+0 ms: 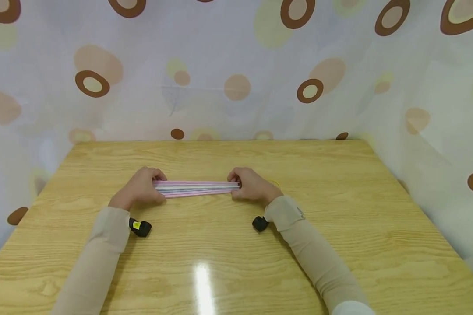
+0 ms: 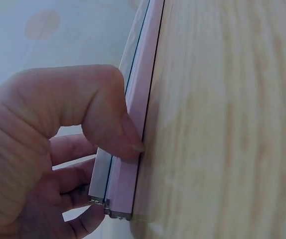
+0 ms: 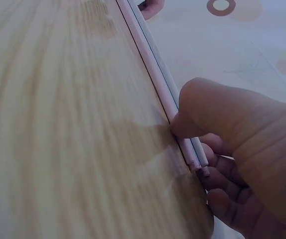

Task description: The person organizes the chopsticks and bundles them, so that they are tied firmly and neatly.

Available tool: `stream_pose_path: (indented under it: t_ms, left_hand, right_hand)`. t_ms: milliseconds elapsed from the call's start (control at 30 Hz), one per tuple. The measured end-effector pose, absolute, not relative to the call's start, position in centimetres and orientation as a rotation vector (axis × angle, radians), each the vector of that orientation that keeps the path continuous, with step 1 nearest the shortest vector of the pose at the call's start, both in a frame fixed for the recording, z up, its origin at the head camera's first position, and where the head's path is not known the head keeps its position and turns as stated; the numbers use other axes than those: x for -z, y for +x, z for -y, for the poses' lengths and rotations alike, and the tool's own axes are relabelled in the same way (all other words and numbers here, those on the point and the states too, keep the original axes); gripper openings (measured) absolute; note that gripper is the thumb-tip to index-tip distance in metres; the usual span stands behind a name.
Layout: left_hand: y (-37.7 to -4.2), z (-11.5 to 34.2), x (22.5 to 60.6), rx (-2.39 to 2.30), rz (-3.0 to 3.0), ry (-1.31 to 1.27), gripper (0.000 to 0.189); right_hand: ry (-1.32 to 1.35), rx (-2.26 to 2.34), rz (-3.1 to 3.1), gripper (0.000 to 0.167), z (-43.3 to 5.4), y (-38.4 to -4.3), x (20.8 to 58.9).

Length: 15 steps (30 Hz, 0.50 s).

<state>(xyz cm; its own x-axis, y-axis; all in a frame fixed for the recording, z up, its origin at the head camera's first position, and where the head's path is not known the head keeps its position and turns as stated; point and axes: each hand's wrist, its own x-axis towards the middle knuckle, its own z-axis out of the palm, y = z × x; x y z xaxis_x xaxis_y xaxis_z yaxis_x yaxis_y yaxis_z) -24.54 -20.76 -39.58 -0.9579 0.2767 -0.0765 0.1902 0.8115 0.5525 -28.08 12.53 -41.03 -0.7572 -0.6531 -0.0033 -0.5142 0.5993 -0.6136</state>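
Note:
A long, narrow bundle of flat pink, white and bluish layers (image 1: 197,189) lies crosswise between both hands, close over the wooden table. My left hand (image 1: 143,186) grips its left end, thumb on the near pink side and fingers behind. In the left wrist view, the bundle (image 2: 142,99) shows a pink strip beside a white one, parted by a thin dark line, with small greyish end pieces. At the other end my right hand (image 1: 252,184) pinches it, thumb in front and fingers curled behind. The right wrist view shows the pink edge (image 3: 155,79) running along the tabletop.
The wood-grain table (image 1: 205,236) reaches back to a patterned curtain (image 1: 236,57) at the rear and sides. A thin yellow curve (image 1: 275,182) peeks out behind the right hand. Black wrist cameras (image 1: 140,228) hang at both cuffs. A bright light reflection lies on the near tabletop.

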Motion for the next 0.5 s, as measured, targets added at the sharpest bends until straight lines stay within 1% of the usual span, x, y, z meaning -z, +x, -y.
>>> stream_pose_path:
  t_ms: [433,500]
  left_hand:
    - [-25.23,21.06,39.86,-0.795,-2.853,0.441,0.044]
    - [-25.3,21.0,39.96,-0.791,-2.854,0.443,0.04]
  right_hand:
    - [-0.914,0.856,-2.559,0.034,-12.15,-28.04,40.38]
    - [-0.915,0.849,-2.558,0.035,-12.09,-27.98,40.3]
